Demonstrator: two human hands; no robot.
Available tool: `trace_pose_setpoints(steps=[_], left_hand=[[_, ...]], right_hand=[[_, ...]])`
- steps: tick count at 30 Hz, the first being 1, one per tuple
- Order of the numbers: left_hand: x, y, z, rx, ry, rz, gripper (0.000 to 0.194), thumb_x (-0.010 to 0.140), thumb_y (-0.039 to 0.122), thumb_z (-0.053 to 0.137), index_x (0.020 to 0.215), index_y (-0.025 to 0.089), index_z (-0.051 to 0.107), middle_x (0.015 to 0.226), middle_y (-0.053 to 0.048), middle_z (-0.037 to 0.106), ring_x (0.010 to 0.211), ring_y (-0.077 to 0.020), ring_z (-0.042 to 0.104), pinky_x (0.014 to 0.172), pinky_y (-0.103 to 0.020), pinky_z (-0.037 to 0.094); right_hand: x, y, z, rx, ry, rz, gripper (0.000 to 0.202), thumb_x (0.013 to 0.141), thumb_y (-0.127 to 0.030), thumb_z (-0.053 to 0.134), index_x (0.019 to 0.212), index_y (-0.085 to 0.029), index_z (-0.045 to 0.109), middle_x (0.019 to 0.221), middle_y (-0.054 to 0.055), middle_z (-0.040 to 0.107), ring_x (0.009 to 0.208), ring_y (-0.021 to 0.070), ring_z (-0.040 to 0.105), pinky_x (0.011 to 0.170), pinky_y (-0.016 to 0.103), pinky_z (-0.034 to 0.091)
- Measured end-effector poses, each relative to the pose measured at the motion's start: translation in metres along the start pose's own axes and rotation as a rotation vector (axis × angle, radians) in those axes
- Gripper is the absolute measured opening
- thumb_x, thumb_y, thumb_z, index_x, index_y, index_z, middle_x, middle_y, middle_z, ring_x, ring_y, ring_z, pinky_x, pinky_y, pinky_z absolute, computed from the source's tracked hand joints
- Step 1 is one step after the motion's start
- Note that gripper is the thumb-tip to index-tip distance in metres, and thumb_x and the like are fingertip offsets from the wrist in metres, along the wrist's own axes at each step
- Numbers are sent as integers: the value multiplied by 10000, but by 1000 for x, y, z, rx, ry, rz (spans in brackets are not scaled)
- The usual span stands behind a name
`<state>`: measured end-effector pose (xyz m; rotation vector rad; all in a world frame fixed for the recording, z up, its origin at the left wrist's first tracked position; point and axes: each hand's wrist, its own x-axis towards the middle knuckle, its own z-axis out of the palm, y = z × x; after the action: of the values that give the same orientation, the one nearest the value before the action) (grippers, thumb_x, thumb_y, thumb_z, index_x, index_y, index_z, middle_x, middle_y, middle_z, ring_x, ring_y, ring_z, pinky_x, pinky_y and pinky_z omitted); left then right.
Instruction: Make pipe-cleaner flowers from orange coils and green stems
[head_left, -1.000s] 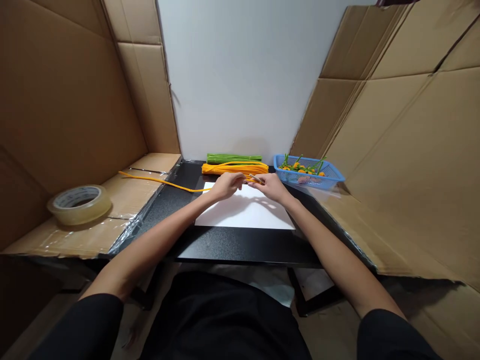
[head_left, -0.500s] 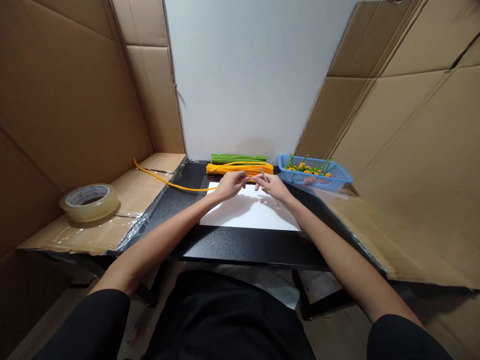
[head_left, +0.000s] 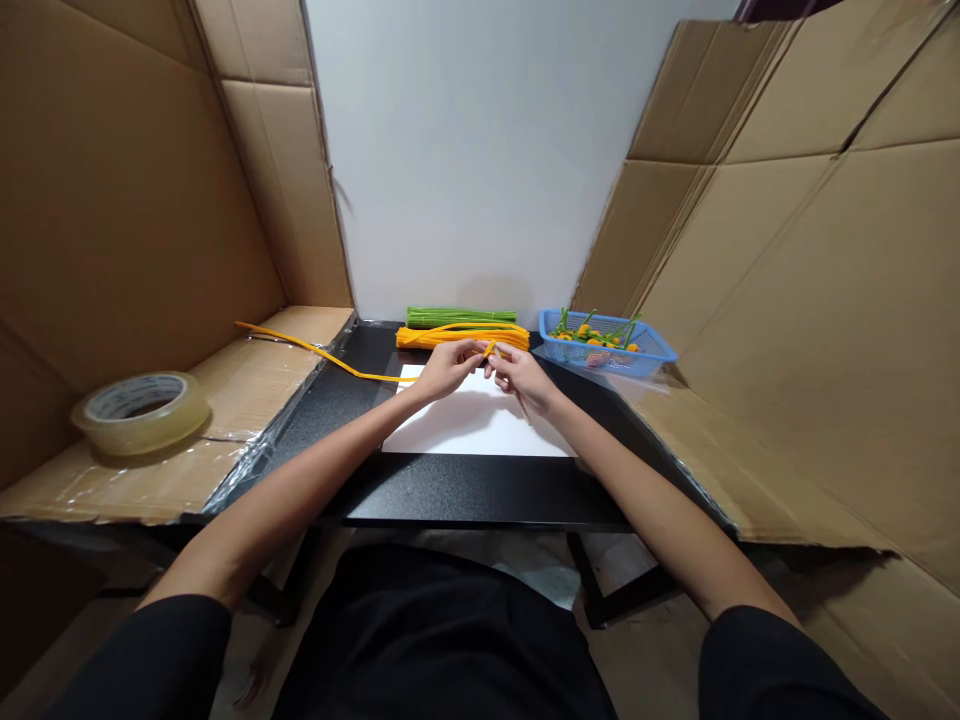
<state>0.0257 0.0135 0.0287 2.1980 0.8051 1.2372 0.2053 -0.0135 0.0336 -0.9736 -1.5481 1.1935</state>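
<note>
An orange pipe cleaner (head_left: 322, 353) trails off to the left from my left hand (head_left: 448, 368), whose fingers are closed on it. Its other end shows as a short orange piece between my two hands. My right hand (head_left: 525, 378) is closed round a thin wooden stick (head_left: 523, 408), which slants down below the palm. The stick's upper tip meets the orange end at my fingertips; whether the pipe cleaner is wound round it I cannot tell. Both hands are above a white sheet of paper (head_left: 450, 435) on the black table (head_left: 465, 495).
Just behind my hands lie a bundle of orange pipe cleaners (head_left: 420, 338) and a green bundle (head_left: 457, 317). A blue basket (head_left: 652, 362) with orange and green pieces stands to the right. A tape roll (head_left: 142, 412) rests on cardboard at left. Cardboard walls (head_left: 810, 280) rise on both sides.
The whole view has shifted slightly. My right hand has turned, so the stick now points down below it, and the orange end shows more clearly between my fingertips.
</note>
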Motion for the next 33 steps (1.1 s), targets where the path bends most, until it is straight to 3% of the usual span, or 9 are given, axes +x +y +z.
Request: trace_pose_setpoints(steps=[5,9,12,15,17,22,28,33], left_hand=[[-1,8,-5,-7,-98,52,415,967,477,517,847,141,729,818,-47,705,617,-115,515,573,-236,396],[0,9,-7,12,-139,82,456,989,500,484,832,139,714,691,-23,639,578,-112,508,553,-230,386],[0,6,-5,54,-112,103,419,995,497,483,948,141,698,688,-18,637,577,-119,539,557,-228,407],[-2,7,-3,139,-33,138,341,923,474,634,1060,164,670,767,-23,682,641,-136,583,595,-234,413],[-4,9,-2,206,35,158,273,893,414,692,1033,181,675,837,-39,716,712,-154,616,649,-246,417],[-5,14,-2,325,182,166,160,954,328,603,937,201,698,947,-72,757,750,-171,640,699,-274,414],[-4,21,-1,333,229,171,226,966,345,560,848,192,677,771,-40,719,642,-150,587,643,-262,404],[-4,27,0,273,255,160,238,976,358,538,865,183,655,797,-37,728,649,-139,601,639,-248,430]], right_hand=[[-2,-6,-3,-85,29,-99,435,752,-591,752,718,-179,618,641,-29,533,492,61,350,423,216,201],[0,-7,-5,-135,44,-164,523,722,-670,749,630,-180,593,562,-44,443,510,77,336,442,237,213],[1,-5,-4,-130,61,-190,553,719,-721,722,649,-188,592,553,-51,413,503,80,320,445,246,207],[1,-3,-2,-95,87,-192,548,736,-728,705,665,-200,576,521,-66,366,476,80,281,440,253,178],[0,-3,1,-65,100,-185,536,741,-715,709,671,-202,572,527,-65,376,468,77,277,438,251,170],[-1,-6,4,11,126,-192,495,711,-676,756,735,-197,630,677,-23,522,502,71,329,439,239,202],[-3,-11,7,81,159,-240,486,711,-656,769,885,-206,720,719,-24,535,533,76,367,461,246,275],[-5,-13,13,136,175,-237,500,743,-679,732,874,-197,704,690,-22,542,512,75,387,449,249,293]])
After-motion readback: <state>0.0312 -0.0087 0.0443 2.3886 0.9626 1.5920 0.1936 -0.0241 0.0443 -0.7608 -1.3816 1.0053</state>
